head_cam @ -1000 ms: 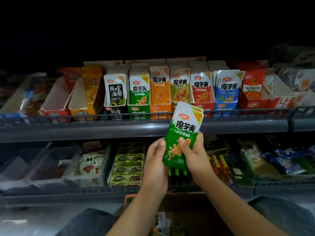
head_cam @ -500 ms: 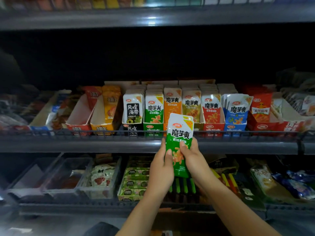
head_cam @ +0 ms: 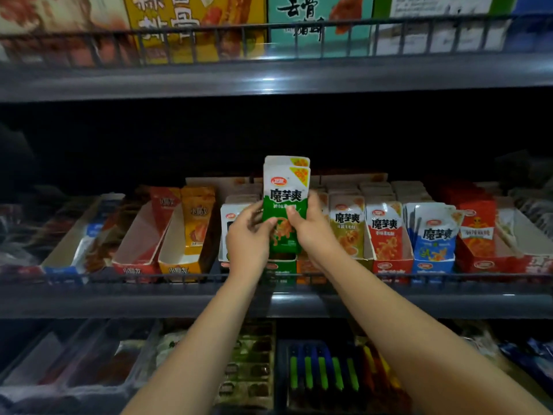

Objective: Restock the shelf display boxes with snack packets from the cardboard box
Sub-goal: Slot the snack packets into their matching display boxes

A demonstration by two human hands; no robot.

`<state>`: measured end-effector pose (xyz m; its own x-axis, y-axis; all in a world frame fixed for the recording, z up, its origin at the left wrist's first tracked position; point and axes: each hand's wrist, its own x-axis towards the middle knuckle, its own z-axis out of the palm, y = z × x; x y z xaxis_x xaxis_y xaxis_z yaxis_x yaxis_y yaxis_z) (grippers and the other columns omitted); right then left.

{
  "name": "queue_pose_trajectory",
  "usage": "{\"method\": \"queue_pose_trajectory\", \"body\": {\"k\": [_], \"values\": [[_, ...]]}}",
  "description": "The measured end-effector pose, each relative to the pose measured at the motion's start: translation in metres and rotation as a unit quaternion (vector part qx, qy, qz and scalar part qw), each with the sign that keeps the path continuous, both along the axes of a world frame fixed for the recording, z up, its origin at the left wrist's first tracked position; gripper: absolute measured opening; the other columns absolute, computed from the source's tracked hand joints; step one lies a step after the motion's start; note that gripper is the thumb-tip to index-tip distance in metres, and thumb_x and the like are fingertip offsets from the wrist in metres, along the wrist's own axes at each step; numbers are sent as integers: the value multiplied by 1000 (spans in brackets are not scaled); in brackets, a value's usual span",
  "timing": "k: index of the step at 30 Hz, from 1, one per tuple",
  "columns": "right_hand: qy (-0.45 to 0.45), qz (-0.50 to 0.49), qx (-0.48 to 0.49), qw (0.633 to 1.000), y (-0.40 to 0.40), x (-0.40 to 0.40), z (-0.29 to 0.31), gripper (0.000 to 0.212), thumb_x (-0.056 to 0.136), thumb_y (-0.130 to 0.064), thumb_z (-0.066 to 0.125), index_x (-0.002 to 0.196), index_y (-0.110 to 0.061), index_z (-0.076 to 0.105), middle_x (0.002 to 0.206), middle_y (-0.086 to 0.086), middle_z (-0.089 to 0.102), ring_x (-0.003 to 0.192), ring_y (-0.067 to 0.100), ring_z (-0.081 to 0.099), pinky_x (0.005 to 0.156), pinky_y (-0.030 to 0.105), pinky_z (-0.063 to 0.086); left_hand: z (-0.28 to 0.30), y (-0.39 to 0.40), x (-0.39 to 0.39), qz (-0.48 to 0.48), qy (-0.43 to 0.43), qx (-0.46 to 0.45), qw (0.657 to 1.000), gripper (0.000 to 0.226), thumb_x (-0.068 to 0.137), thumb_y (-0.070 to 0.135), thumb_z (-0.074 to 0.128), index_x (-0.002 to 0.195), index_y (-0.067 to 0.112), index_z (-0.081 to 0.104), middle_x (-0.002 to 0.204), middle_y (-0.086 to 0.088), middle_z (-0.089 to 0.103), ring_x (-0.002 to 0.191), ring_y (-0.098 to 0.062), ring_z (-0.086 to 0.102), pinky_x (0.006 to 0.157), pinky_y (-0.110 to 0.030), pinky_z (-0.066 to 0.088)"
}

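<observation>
Both the left hand (head_cam: pixel 248 235) and right hand (head_cam: pixel 309 227) grip green packets (head_cam: pixel 285 202) above the green box (head_cam: pixel 281 266), not yet seated; boxes at nine o'clock (head_cam: pixel 143 235) look near-empty.

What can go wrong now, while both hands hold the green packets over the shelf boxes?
1. The green packets are a small stack, pinched only low down by the left hand and right hand; the back one may slip.
2. The green display box sits tight between neighbours, so packets might land in the orange box.
</observation>
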<state>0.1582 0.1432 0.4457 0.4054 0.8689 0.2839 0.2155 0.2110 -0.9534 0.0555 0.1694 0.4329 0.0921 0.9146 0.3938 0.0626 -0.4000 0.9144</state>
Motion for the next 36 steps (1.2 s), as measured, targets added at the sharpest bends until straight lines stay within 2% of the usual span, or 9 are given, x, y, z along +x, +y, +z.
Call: {"method": "queue_pose_trajectory", "body": {"k": [8,11,15,21,26,28,30,32,36], "values": [[-118,-26,-99,988,33,11,-27,45,97,-22,47,137,-19,28,136,7,48,118,25,50,91,37,46,-25,41,-2,47,156,15,986,24,85,15,68,109,11,66,98,2,67,84,-5,56,61,-2,39],[-233,-83,-75,966,34,16,-32,40,94,-22,54,131,-13,42,134,7,43,128,24,38,99,33,36,-33,47,-5,68,212,57,973,26,82,23,72,105,11,69,101,-4,65,93,-14,58,76,-19,45],[-334,-82,-153,926,31,22,-34,51,90,-28,60,136,-15,43,138,7,35,132,23,28,105,29,28,-37,49,-8,55,212,23,975,33,79,27,75,105,10,66,84,1,60,82,-15,59,73,-26,46],[-257,-95,-64,960,29,21,-41,55,84,-21,68,133,-15,45,127,3,44,117,14,43,87,17,32,-40,47,-3,62,191,46,978,38,79,23,75,112,9,64,99,0,57,90,-12,54,78,-20,41],[-276,-132,-80,949,31,21,-46,42,85,-25,67,122,-11,53,126,6,44,107,18,51,82,19,37,-42,50,-4,77,258,80,960,35,79,27,74,106,8,63,108,-8,58,90,-12,51,78,-19,40],[-272,-137,-80,949,33,22,-43,48,82,-25,71,123,-11,51,127,6,44,109,18,52,85,21,41,-32,50,-1,78,275,116,951,47,81,26,73,121,11,54,123,-8,52,110,-19,50,93,-28,41],[-265,-122,-50,955,33,21,-41,54,81,-19,71,128,-12,46,127,5,49,112,17,52,88,23,44,-19,55,3,46,321,176,930,64,87,22,65,143,19,34,147,-6,35,137,-21,29,111,-36,21],[-237,-103,-33,965,31,21,-39,50,83,-14,69,128,-13,48,119,1,55,105,12,54,82,18,44,-9,62,6,-2,371,193,909,64,94,20,55,149,23,23,156,-3,21,144,-18,13,112,-32,7],[-222,-114,-65,966,31,28,-41,37,84,-20,69,118,-13,58,108,-1,56,94,10,52,81,22,43,-9,73,6,-37,386,204,899,45,95,19,53,139,22,45,144,-4,43,135,-24,30,104,-25,14]]}}
